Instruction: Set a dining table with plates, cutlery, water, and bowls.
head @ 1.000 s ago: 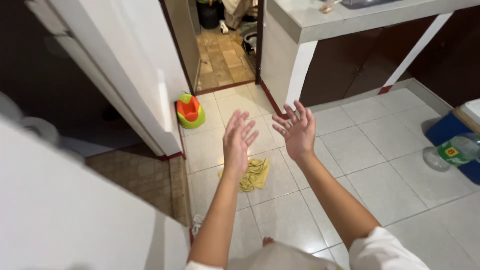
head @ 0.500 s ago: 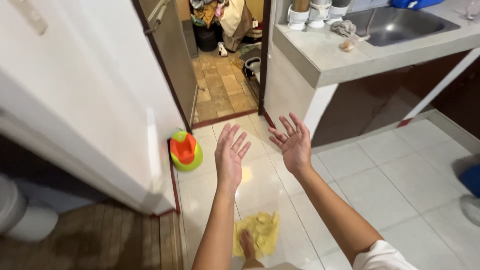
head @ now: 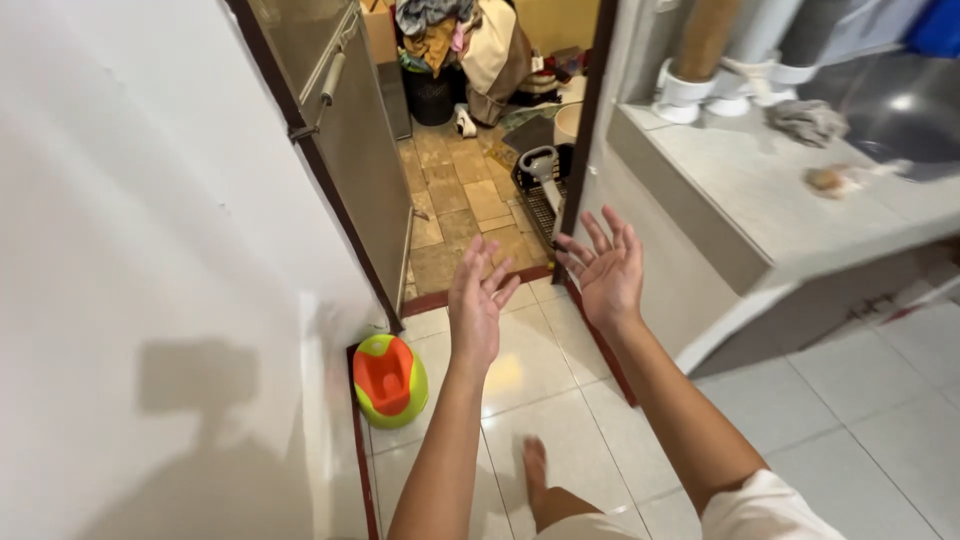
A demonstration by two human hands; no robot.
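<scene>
Both our hands are empty: the left hand (head: 477, 305) and right hand (head: 606, 272) have their fingers spread wide, holding nothing, raised before the doorway (head: 470, 170). Nearest below, the green and orange potty seat (head: 389, 379) stands on the tiled floor (head: 830, 420) beside the wall. We judge our bare foot (head: 536, 470) may slip on the glossy tiles.

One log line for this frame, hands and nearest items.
left hand: open, empty | right hand: open, empty | near: green-orange potty seat, doorway

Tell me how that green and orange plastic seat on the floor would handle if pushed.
The seat looks like hollow moulded plastic, so probably light and stiff. Sitting on glossy tiles, it would likely slide easily. Its broad, low shape suggests little tipping.
</scene>
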